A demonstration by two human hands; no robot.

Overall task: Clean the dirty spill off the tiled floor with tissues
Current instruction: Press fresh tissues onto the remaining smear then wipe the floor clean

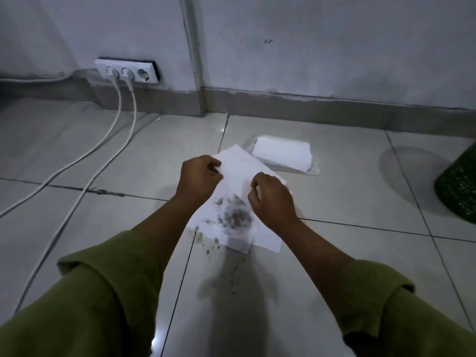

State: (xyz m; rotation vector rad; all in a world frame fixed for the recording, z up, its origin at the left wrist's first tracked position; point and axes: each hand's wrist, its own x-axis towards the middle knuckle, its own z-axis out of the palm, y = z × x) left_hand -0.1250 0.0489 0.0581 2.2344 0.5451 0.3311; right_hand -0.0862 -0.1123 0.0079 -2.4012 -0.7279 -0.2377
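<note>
Both the left hand [199, 173] and right hand [270, 195] pinch a thin, floppy tissue [239, 171] by its edges above the dirty spill [226, 266] mid-floor, so it'll probably tear easily once wet.

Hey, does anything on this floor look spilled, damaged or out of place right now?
Yes. A dark gritty spill smears the tiled floor, with specks running up under the tissue, which shows grey blotches. The left hand and right hand pinch that tissue. Left of it, the grout line looks chipped and dark.
</note>
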